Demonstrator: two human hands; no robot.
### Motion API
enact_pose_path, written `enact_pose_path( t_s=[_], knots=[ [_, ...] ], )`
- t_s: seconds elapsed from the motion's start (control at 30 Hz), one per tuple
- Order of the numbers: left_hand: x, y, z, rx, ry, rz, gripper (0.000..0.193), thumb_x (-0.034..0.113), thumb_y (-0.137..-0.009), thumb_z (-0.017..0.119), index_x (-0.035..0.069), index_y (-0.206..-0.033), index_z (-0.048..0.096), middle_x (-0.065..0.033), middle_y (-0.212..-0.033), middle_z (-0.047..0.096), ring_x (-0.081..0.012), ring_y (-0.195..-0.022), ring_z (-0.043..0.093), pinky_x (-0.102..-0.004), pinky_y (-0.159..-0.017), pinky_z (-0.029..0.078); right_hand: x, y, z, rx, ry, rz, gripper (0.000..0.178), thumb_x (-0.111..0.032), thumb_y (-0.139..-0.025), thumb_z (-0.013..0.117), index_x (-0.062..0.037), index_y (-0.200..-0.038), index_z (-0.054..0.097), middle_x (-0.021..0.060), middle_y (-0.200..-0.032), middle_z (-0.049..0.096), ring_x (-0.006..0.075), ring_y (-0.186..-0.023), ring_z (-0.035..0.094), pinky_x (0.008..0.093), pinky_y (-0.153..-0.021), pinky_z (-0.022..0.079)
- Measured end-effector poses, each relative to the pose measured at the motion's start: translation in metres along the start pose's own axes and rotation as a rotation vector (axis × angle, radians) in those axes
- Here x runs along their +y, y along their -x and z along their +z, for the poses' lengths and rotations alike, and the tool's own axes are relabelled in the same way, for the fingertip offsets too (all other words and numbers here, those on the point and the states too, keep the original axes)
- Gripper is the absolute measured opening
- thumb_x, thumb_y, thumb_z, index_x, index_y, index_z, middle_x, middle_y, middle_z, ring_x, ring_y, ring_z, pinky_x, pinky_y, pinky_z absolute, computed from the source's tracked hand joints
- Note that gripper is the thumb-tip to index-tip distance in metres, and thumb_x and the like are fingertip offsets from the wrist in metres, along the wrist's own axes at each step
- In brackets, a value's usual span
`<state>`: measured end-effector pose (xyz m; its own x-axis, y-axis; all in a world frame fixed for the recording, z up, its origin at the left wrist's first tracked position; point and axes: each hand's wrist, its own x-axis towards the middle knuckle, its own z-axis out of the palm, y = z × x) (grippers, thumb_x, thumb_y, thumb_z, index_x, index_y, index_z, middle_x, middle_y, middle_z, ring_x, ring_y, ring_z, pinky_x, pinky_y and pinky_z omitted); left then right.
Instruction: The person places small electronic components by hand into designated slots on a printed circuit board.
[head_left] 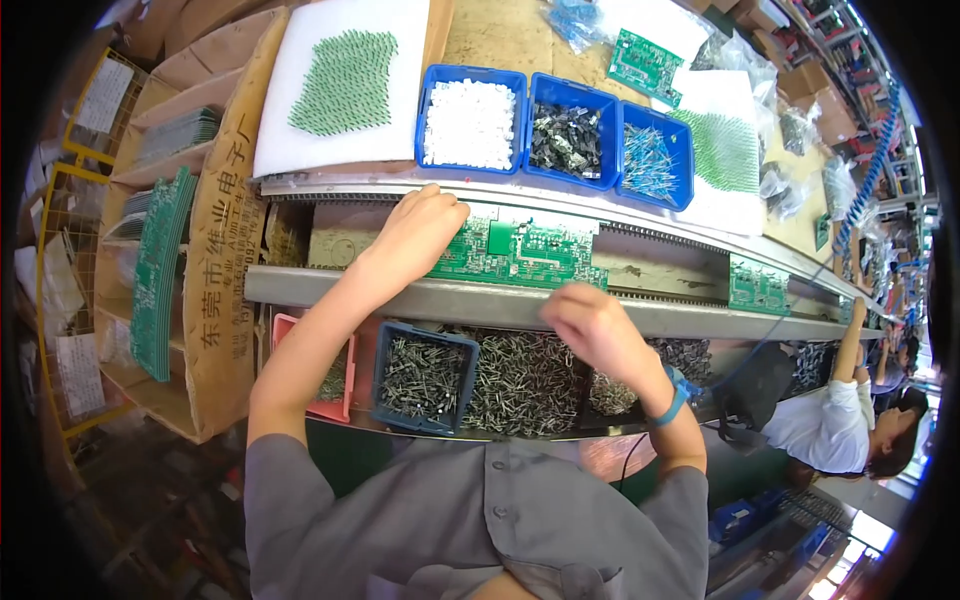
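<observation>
A green circuit board (545, 250) lies between the two metal rails of a conveyor. Over its left end is my left hand (428, 228), fingers bent and together near the far rail; what they pinch, if anything, is hidden. Just in front of the board, above the near rail (480, 300), hovers my right hand (597, 328). Its fingers are curled in, and anything inside them is too small or covered to name. Below that hand lie small metal-legged parts (525, 385) in an open tray.
Blue bins of white parts (470, 125), black parts (567, 140) and blue-leaded parts (648, 165) stand beyond the far rail. A cardboard rack (225, 220) holds boards at left. Another board (757, 287) sits farther right on the conveyor, near a co-worker (830, 425).
</observation>
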<state>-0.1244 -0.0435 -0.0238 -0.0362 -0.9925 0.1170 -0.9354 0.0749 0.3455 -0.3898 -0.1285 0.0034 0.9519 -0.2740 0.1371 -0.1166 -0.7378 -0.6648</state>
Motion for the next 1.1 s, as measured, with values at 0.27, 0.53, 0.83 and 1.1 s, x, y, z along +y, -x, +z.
enact_pose_path(
  t_s=[0.27,0.53,0.83,1.1],
  knots=[
    [0.032,0.008,-0.004,0.01,-0.094,-0.002,0.017,0.0,-0.072,0.057,0.003,-0.089,0.056,-0.0123,-0.087,0.056,-0.0311,-0.089,0.056,-0.0416,-0.077,0.047,0.05,-0.041,0.001,0.192,0.283,0.003,0.01,-0.003,-0.075,0.067,-0.0086,-0.084,0.066,0.0021,-0.087,0.063,0.023,-0.088,0.056,0.0362,-0.079,0.041],
    [0.123,0.073,0.029,-0.375,0.264,0.389,0.02,0.009,-0.071,0.062,0.004,-0.09,0.056,-0.0115,-0.088,0.056,-0.0287,-0.084,0.061,-0.0406,-0.069,0.05,0.06,-0.05,0.006,0.122,0.363,-0.05,0.009,-0.005,-0.075,0.067,-0.0094,-0.083,0.068,0.0007,-0.086,0.063,0.0213,-0.089,0.056,0.037,-0.082,0.039],
    [0.137,0.089,0.065,-0.27,0.115,0.429,0.006,0.013,-0.073,0.06,0.008,-0.076,0.061,-0.0073,-0.082,0.058,-0.0221,-0.081,0.06,-0.034,-0.065,0.049,0.061,-0.053,0.009,0.123,0.31,-0.032,0.009,-0.005,-0.076,0.068,-0.0088,-0.085,0.068,0.0011,-0.086,0.063,0.0211,-0.087,0.057,0.037,-0.08,0.04],
    [0.135,0.083,0.059,-0.315,0.167,0.451,0.01,0.014,-0.073,0.059,0.009,-0.065,0.062,-0.0051,-0.079,0.059,-0.0211,-0.078,0.061,-0.0347,-0.065,0.049,0.06,-0.052,0.014,0.127,0.339,-0.032,0.012,-0.005,-0.074,0.069,-0.0095,-0.085,0.066,0.0017,-0.087,0.063,0.0221,-0.089,0.056,0.0378,-0.081,0.039]
  ],
)
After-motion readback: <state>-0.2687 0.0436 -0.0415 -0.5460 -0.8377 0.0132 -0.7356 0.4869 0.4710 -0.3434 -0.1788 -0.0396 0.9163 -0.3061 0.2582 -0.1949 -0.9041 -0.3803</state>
